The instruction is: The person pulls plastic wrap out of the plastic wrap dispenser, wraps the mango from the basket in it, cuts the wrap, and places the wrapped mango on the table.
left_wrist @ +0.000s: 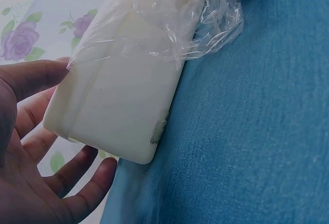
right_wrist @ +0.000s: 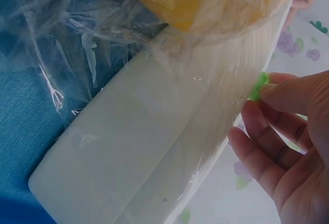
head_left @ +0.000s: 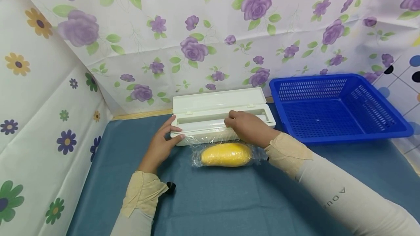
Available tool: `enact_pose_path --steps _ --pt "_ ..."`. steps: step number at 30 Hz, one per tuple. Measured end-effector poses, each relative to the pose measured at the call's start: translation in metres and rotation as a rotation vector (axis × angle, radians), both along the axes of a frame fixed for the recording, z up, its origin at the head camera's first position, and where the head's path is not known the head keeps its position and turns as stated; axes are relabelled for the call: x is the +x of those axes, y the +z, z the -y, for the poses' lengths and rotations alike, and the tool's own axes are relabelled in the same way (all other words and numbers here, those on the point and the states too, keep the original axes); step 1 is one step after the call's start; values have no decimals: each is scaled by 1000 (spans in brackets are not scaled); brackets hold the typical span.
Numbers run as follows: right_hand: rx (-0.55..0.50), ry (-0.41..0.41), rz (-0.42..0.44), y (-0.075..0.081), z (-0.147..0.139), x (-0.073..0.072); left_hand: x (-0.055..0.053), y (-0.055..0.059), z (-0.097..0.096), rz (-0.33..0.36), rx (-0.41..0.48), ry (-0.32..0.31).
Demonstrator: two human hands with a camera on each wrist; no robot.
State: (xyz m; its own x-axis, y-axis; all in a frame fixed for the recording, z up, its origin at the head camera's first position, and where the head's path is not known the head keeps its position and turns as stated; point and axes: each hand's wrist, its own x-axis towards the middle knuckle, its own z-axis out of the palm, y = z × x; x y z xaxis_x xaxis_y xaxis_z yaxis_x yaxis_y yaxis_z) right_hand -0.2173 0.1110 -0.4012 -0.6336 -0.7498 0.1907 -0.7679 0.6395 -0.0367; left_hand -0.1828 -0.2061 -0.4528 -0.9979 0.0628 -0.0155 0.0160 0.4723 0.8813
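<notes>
A white cling film dispenser [head_left: 220,101] lies at the back of the table with its lid up and a film roll inside. In the head view my left hand [head_left: 160,145] holds its left end, thumb at the front and fingers over the top edge. Between thumb and fingers, my right hand [head_left: 251,126] pinches a small green slider [right_wrist: 259,85] at the dispenser's edge, seen in the right wrist view. Clear film [left_wrist: 216,34] runs from the dispenser to a smooth yellow oblong thing [head_left: 226,154], wrapped in it just in front.
A blue plastic basket [head_left: 344,141] with slotted walls stands to the right of the dispenser. Blue-green cloth [head_left: 210,203] covers the table. A flower-patterned sheet [head_left: 197,72] rises right behind the dispenser, and another sheet [head_left: 49,119] borders the left side.
</notes>
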Motion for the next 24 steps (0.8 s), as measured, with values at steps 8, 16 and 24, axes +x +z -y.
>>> enact_pose_path --steps 8,16,24 --pt "4 -6 -22 -1 -3 0 0 0 -1 -2 10 2" --pt "-18 1 -26 -1 -6 1 1 1 -1 -2 17 -5" --pt "-24 -9 -27 -2 -8 2 1 2 0 -2 14 -8"
